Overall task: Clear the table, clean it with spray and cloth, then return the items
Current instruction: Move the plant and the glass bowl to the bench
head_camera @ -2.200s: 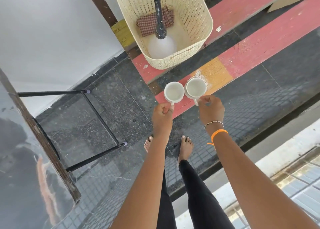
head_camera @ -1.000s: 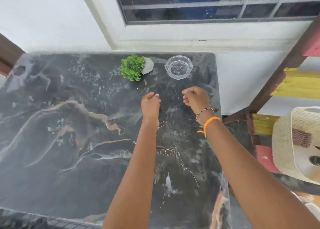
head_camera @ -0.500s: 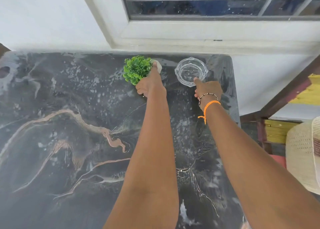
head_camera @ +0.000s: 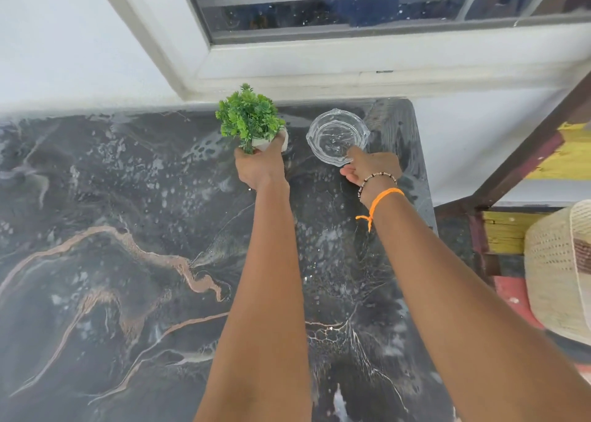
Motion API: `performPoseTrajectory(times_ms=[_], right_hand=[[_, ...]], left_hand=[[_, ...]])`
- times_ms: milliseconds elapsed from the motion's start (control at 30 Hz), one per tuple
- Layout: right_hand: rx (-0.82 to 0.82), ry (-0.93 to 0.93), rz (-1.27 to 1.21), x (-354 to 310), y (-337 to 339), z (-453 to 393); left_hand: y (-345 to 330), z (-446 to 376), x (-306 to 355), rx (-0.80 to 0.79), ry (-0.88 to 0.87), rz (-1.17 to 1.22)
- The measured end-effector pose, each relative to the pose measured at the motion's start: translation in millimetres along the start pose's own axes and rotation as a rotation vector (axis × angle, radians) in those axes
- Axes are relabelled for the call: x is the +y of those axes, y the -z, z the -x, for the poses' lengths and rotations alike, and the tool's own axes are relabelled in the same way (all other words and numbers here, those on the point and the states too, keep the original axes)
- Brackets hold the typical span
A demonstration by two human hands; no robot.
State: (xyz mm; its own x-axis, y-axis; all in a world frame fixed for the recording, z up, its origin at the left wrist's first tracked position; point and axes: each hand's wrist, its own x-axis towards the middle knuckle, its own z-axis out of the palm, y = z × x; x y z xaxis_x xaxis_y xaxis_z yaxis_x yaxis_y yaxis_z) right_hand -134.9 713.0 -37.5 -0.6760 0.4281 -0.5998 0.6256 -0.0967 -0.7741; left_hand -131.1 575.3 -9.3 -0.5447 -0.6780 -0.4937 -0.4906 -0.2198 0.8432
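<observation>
A small green plant (head_camera: 248, 118) in a white pot sits at the far edge of the dark marbled table (head_camera: 112, 246). My left hand (head_camera: 260, 166) grips the white pot from the near side, with the plant tilted toward the wall. To its right stands a clear glass dish (head_camera: 335, 135). My right hand (head_camera: 371, 167) pinches the dish's near rim with thumb and fingers. Whether the dish still rests on the table I cannot tell.
A white wall and a window frame (head_camera: 319, 67) run right behind the table's far edge. At the right, beyond the table's edge, a cream woven basket (head_camera: 556, 268) sits on a red and yellow painted bench (head_camera: 511, 230) with a dark wooden post.
I set two white cups on the bench, then turned to the table. Both hands reached forward; the left now grips the plant pot and tilts it, the right has taken the glass dish's rim.
</observation>
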Motion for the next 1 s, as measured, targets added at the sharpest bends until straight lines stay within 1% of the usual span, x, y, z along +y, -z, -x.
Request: performPoseTrajectory(times_ms=[100, 167, 333, 467, 600, 733, 833, 867, 933, 1000], right_hand=[[0.000, -0.003, -0.016, 4, 12, 1], [-0.006, 0.014, 0.008, 10, 24, 5], [-0.011, 0.035, 0.030, 32, 71, 17], [0.038, 0.081, 0.032, 51, 121, 39], [0.073, 0.127, 0.089, 72, 184, 57], [0.120, 0.121, 0.062, 99, 259, 71], [0.177, 0.100, 0.042, 122, 319, 80], [0.195, 0.090, 0.052, 131, 337, 82], [0.255, 0.079, 0.090, 150, 386, 84], [0.293, 0.074, 0.167, 168, 429, 84]], left_hand=[[4, 13, -13, -0.035, -0.086, -0.052], [10, 23, -24, -0.071, -0.121, -0.041], [18, 63, -53, -0.198, -0.200, -0.042], [23, 108, -72, -0.294, -0.207, -0.094], [23, 162, -93, -0.424, -0.206, -0.090], [17, 222, -122, -0.563, -0.212, -0.177], [7, 267, -150, -0.664, -0.134, -0.198], [4, 282, -158, -0.681, -0.136, -0.233], [-8, 321, -185, -0.719, -0.194, -0.330], [-19, 352, -209, -0.769, -0.195, -0.382]])
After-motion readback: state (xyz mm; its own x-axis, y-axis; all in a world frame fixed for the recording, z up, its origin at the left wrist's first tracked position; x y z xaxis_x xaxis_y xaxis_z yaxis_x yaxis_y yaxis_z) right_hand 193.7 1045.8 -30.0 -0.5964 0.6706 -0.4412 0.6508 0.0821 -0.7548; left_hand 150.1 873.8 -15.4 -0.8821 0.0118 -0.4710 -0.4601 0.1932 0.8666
